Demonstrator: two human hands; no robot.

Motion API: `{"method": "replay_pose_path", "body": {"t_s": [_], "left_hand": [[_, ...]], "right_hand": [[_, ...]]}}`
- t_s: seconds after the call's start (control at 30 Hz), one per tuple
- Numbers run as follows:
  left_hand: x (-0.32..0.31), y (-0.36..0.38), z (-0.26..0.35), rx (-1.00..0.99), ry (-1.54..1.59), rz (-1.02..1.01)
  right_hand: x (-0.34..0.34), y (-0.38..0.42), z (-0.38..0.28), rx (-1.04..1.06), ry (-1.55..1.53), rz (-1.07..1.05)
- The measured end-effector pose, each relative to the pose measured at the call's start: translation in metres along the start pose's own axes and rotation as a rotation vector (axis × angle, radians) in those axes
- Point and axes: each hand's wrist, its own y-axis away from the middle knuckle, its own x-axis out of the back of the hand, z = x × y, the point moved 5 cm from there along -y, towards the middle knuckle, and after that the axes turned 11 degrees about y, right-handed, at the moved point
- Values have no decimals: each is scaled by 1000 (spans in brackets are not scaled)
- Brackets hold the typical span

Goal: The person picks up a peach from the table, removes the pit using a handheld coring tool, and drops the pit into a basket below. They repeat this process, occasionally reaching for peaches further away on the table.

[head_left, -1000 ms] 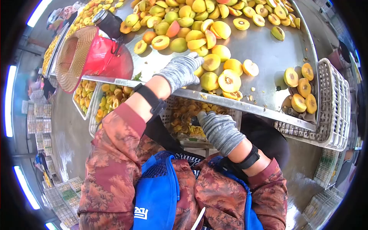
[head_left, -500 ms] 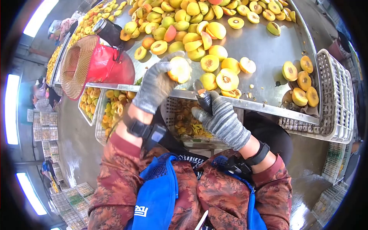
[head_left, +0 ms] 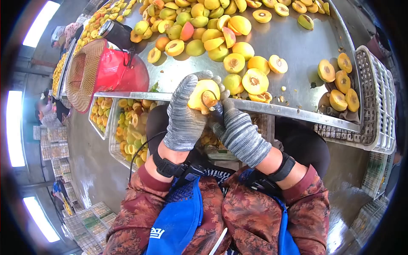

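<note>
A yellow peach half [head_left: 198,96] rests in my left hand [head_left: 182,117], which wears a grey knit glove and has its fingers curled round the fruit, cut face toward me. My right hand [head_left: 244,134], gloved alike, grips the dark handle of a pitting tool [head_left: 217,111]. The tool's curved metal loop lies against the cut face of the peach half, near its middle. Both hands meet just in front of the metal table's near edge. Beyond them lie more peach halves [head_left: 255,81], some with the stone showing.
A metal table [head_left: 297,55] carries a peach heap [head_left: 199,21], a red bag [head_left: 123,70] with a straw hat [head_left: 83,74], and a dark flask [head_left: 115,34]. Several halves sit at the right corner beside a white crate [head_left: 378,102]. Below stand fruit-filled crates [head_left: 129,127]. Other people work at far left.
My hands have come together. The peach half has turned toward me and moved slightly lower, and the pitting tool, apart from it before, now touches its cut face.
</note>
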Motion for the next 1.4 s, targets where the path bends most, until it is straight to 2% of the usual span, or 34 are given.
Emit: {"method": "replay_pose_path", "body": {"t_s": [0.07,0.1,0.17,0.3,0.37,0.4,0.53,0.7,0.83,1.03,1.23,1.3,1.33,1.4], "left_hand": [[-6,3,-1,49,173,-43],[1,2,-5,55,171,-38],[6,6,6,-516,-1065,-113],[5,5,7,-443,-983,-183],[-32,20,17,-895,-1266,-445],[-32,20,17,-893,-1267,-443],[-32,17,16,-786,-1265,-464],[-30,13,15,-649,-1250,-489],[-25,10,16,-540,-1240,-498],[-15,5,20,-403,-1217,-506],[-9,0,12,-122,-782,-370],[-8,-1,9,-36,-633,-323],[-12,0,10,-39,-631,-320],[-11,1,9,81,-517,-159]], "right_hand": [[1,1,-4,-70,-14,-153],[-3,2,-1,-75,-19,-154],[-9,4,4,-26,-29,-124],[-11,10,3,19,3,-107],[-11,10,2,-6,0,-137],[-10,10,1,-29,0,-163],[-7,11,-5,-81,-80,-184],[-10,15,-9,61,-334,-106],[-12,13,-7,-32,-255,-248],[-16,12,-7,-88,-263,-266],[-21,14,-2,-40,-357,-296],[-24,18,-5,-93,-710,-496],[-18,18,-6,-93,-707,-500],[-17,28,-14,-254,-1018,-825]]}}
